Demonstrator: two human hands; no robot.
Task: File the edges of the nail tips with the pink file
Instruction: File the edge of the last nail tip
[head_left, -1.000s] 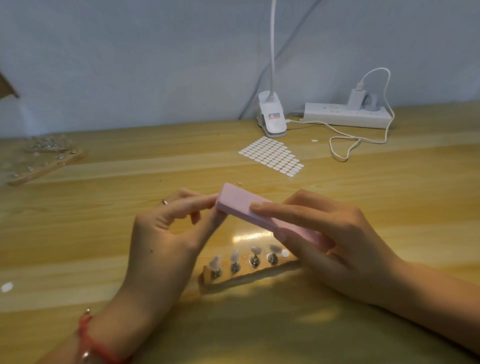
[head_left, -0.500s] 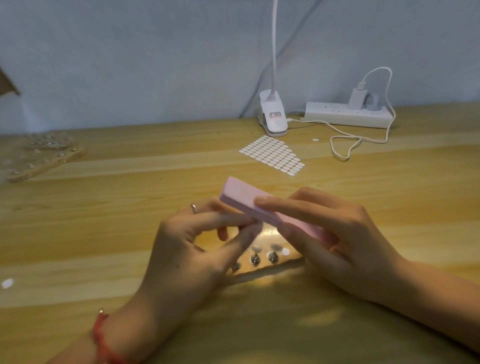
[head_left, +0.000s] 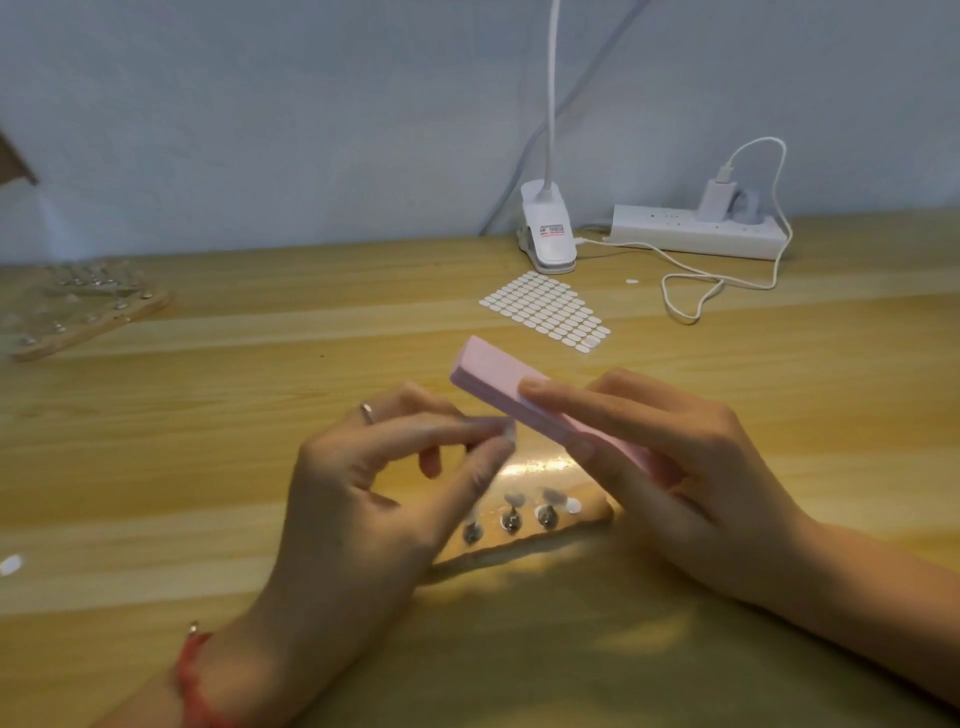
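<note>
My right hand (head_left: 670, 462) grips the pink file (head_left: 498, 382), a long block slanting up to the left above the table. My left hand (head_left: 384, 488) pinches a small clear nail tip (head_left: 508, 430) between forefinger and thumb, right against the file's lower edge. Below the hands lies a wooden holder (head_left: 592, 512) with metal pegs; nail tips (head_left: 551, 494) sit on some of them. My left hand covers the holder's left end.
A sheet of white adhesive dots (head_left: 548, 312) lies behind the hands. A white clip lamp (head_left: 548, 234), a power strip (head_left: 696, 234) and a looped white cable (head_left: 696, 293) stand at the back right. Another wooden holder (head_left: 78, 312) sits far left.
My left hand came down over the holder, took something from it and rose again to the file. The file shifted slightly right and up. The holder's left pegs are now covered.
</note>
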